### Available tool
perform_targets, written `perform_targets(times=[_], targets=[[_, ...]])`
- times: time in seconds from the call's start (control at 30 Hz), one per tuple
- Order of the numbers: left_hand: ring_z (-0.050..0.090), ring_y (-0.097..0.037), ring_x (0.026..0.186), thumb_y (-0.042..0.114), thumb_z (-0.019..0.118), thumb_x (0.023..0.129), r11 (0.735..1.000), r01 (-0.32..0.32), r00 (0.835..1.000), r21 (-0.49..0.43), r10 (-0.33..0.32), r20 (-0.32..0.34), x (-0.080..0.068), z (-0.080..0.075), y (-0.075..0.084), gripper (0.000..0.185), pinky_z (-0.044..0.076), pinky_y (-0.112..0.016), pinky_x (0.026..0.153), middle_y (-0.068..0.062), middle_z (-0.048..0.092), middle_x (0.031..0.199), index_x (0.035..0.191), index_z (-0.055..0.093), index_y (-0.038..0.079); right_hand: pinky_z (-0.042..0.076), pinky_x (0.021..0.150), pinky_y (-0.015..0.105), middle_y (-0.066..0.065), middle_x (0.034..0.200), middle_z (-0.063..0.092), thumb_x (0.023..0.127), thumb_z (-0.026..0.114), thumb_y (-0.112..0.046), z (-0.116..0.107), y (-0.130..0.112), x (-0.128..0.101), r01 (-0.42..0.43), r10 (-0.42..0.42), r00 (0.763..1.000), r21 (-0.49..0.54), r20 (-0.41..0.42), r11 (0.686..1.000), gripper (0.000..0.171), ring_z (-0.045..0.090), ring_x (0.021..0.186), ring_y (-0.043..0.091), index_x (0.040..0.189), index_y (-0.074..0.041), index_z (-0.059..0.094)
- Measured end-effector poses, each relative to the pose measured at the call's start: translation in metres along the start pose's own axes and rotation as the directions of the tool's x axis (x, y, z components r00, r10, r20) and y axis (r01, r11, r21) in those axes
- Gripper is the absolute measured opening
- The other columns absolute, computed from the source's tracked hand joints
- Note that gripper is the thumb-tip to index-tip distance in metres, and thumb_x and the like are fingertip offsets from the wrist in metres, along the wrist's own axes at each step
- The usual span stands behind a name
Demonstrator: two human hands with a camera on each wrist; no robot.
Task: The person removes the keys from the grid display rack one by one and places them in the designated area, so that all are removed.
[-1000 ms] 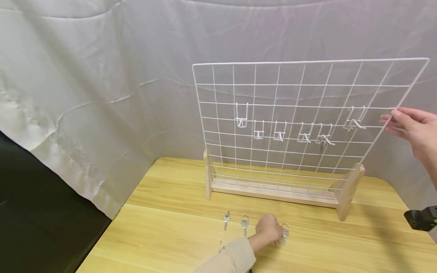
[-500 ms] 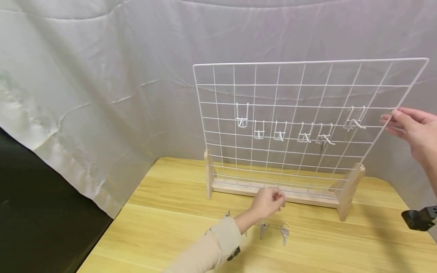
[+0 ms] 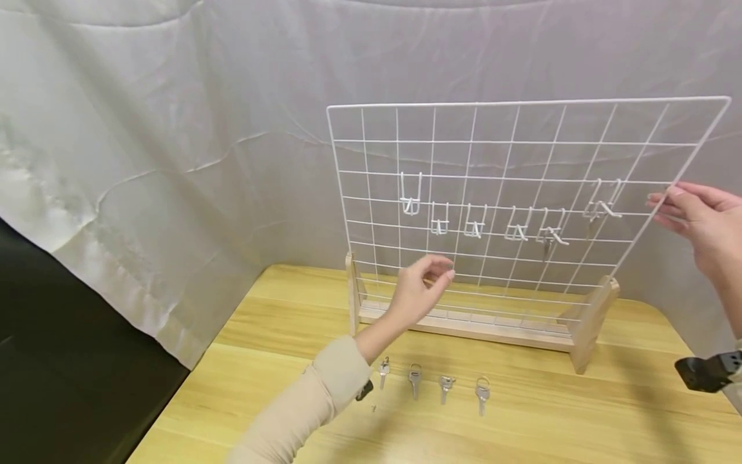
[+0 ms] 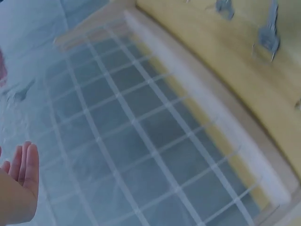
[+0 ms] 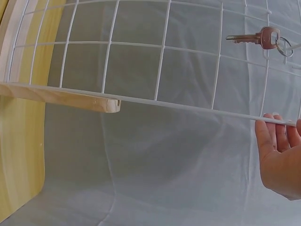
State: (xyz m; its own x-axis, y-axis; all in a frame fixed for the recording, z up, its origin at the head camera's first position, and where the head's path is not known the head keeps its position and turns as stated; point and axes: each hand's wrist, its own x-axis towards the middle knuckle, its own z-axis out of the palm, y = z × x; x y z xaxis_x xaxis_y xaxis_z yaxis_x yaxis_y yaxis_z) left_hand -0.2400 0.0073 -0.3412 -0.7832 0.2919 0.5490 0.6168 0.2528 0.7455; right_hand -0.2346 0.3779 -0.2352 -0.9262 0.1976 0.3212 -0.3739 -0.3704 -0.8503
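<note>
A white wire grid panel [image 3: 495, 142] stands in a wooden base. My right hand [image 3: 710, 219] pinches its right edge, thumb in front and fingers behind. Before the grid's lower left part, my left hand [image 3: 422, 291] hovers with bent fingers and a gap to the thumb; I see nothing in it. White hooks hang on the wires, among them a left hook [image 3: 410, 205] and a small hook [image 3: 439, 225]. From the rightmost hook hangs a key [image 5: 268, 37] on a ring; another key [image 3: 547, 246] hangs one hook over. Several keys, including a ringed key [image 3: 482, 394], lie in a row.
The wooden base [image 3: 464, 324] sits towards the back of the yellow wood-grain table [image 3: 539, 419]. A tiny object [image 3: 373, 408] lies left of the key row. Grey cloth [image 3: 232, 96] hangs behind and to the left, with a black area [image 3: 69, 361] at lower left.
My left hand has lifted from beside the keys and moved up and left to the grid, uncovering the key row. The right hand keeps its hold on the edge.
</note>
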Motion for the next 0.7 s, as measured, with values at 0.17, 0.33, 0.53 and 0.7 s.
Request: perform_targets(times=[0.17,0.33,0.53,0.7], targets=[[0.066,-0.027,0.074,0.008,0.061,0.087,0.998,-0.026,0.989,-0.058,0.018,-0.145,0.016,-0.027,0.008,0.025,0.055,-0.016,0.063,-0.019,0.069,0.090,0.109,0.058,-0.003,0.057,0.056,0.019,0.004,0.071,0.073,0.090,0.055,0.000,0.002,0.000,-0.001,-0.003,0.003,1.000,-0.002,-0.005,1.000,0.016,0.070,0.064,0.011,0.083,-0.005,0.069],[0.066,-0.032,0.077,0.006,0.062,0.086,0.997,-0.038,0.965,-0.074,0.018,-0.260,0.028,-0.053,0.014,0.028,0.057,-0.020,0.064,-0.022,0.068,0.091,0.112,0.056,-0.004,0.057,0.057,0.018,0.003,0.071,0.073,0.090,0.055,0.001,0.004,-0.002,-0.003,-0.004,0.004,1.000,-0.020,-0.010,1.000,0.017,0.070,0.065,0.010,0.083,-0.006,0.068],[0.065,-0.029,0.082,0.006,0.063,0.085,0.998,-0.054,0.938,-0.015,0.046,-0.343,0.039,-0.084,0.013,0.025,0.056,-0.022,0.067,-0.021,0.068,0.090,0.108,0.058,-0.004,0.056,0.058,0.016,0.001,0.072,0.072,0.090,0.053,0.002,0.009,-0.003,-0.006,-0.008,0.006,1.000,-0.057,-0.023,0.998,0.018,0.069,0.066,0.008,0.083,-0.007,0.067],[0.064,-0.027,0.082,0.008,0.064,0.085,0.997,-0.064,0.917,0.051,0.079,-0.391,0.044,-0.104,0.007,0.022,0.053,-0.020,0.065,-0.020,0.068,0.088,0.104,0.060,-0.003,0.056,0.059,0.014,-0.001,0.073,0.072,0.089,0.055,0.001,0.012,-0.004,-0.010,-0.022,0.018,0.999,-0.096,-0.043,0.995,0.016,0.068,0.067,0.005,0.083,-0.009,0.066]])
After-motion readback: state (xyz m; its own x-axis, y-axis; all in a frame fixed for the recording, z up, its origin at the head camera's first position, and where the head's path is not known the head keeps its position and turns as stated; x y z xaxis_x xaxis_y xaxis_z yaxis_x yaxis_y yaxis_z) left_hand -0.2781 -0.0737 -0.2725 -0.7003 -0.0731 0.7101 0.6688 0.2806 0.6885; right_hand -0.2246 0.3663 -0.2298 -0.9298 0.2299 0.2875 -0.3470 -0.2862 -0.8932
